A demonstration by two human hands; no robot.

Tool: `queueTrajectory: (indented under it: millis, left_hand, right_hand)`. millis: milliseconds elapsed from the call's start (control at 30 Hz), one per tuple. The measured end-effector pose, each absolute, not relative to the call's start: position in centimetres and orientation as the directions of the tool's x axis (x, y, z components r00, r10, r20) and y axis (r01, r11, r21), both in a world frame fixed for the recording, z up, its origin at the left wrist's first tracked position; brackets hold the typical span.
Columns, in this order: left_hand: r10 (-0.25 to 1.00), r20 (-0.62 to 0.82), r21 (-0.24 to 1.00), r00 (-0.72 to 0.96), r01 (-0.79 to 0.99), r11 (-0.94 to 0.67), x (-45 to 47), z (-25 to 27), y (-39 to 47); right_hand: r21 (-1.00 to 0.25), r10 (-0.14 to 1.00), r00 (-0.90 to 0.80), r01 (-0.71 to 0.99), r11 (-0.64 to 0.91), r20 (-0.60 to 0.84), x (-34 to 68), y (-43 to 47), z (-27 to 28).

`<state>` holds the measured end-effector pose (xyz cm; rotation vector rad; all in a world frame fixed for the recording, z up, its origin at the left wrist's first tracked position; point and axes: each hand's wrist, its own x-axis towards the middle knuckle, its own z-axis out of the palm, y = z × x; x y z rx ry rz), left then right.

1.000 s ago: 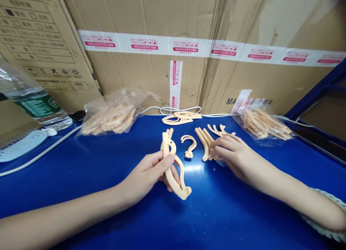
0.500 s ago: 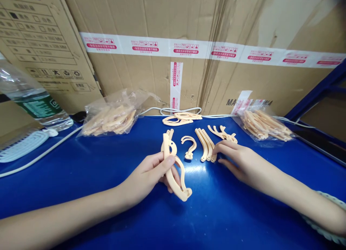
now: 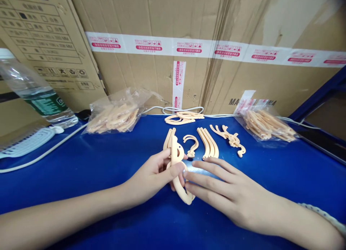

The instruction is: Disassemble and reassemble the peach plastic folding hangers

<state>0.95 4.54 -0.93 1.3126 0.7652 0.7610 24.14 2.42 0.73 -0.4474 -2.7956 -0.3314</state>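
Note:
My left hand is closed round a cream folding hanger, held upright above the blue table. My right hand comes in from the right with fingers stretched out, their tips at the hanger's right edge; whether they press on it I cannot tell. Just beyond lie a loose hanger hook and several curved hanger arms side by side. More arms show behind my left hand. A jumble of small hanger pieces lies to the right.
Folded hangers lie at the back by a white cable. Clear bags of cream parts stand at left and right. At far left are a water bottle and a hairbrush. Cardboard boxes wall the back.
My right hand has left the curved arms and moved down and left to the hanger. My left hand still holds the hanger, turned slightly. The view has shifted a little.

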Motion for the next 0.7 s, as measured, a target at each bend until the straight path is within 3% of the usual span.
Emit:
queueTrajectory:
  millis: [233,700]
  left_hand:
    - [0.804,-0.064,0.993,0.592,-0.046,0.113,0.66,-0.75,4.5]
    - [0.809,-0.005,0.999,0.588,0.037,-0.02,0.61,-1.09,4.34]
  right_hand:
    - [0.179,0.274,-0.909,0.34,0.923,0.315,24.28,2.92,0.34]
    - [0.214,0.272,-0.895,0.36,0.908,0.353,24.12,2.62,-0.23]
